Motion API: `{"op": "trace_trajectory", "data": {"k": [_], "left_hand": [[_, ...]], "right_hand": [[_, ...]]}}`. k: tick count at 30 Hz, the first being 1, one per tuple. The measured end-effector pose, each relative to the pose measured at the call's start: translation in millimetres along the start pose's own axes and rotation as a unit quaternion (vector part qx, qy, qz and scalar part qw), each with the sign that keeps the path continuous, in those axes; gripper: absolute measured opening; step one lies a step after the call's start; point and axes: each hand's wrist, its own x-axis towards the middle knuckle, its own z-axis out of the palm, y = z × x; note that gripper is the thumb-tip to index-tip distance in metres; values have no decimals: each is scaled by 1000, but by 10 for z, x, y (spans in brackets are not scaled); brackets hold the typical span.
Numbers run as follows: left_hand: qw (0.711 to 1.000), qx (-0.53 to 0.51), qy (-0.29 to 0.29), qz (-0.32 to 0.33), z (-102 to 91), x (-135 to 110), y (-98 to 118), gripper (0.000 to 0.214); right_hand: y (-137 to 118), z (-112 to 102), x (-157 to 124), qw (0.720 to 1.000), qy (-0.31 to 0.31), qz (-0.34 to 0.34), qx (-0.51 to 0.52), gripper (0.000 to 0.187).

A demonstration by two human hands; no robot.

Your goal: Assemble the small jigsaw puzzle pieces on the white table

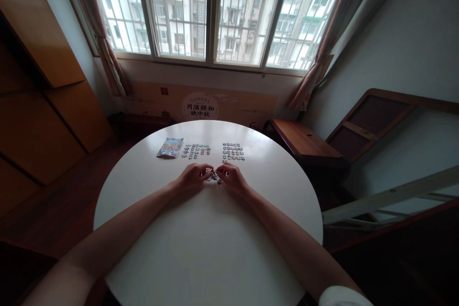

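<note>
A small heap of jigsaw puzzle pieces (214,178) lies on the white table between my two hands. My left hand (195,173) is at the heap's left side, fingers curled and pinched together at the tips. From the right, my right hand (230,175) reaches to the same heap with bent fingers closed over it. Whatever the fingertips hold is too small to make out. Beyond the hands, loose puzzle pieces (196,151) are spread out at the left. Farther right, more puzzle pieces (233,151) lie in rows. A colourful printed packet (170,148) rests left of them.
The round white table (201,244) fills the middle. A wooden bench (304,138) stands beyond its right edge, with a folded wooden frame (373,119) against the wall. Wooden cabinets (64,129) are at the left. A barred window (215,14) is behind.
</note>
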Motion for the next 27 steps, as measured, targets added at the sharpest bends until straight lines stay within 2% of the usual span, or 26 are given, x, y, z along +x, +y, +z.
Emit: {"op": "trace_trajectory", "data": {"k": [27], "left_hand": [[1000, -18, -11, -13, -33, -4, 45, 28]], "right_hand": [[-35, -26, -4, 1000, -7, 2, 6, 11]]}}
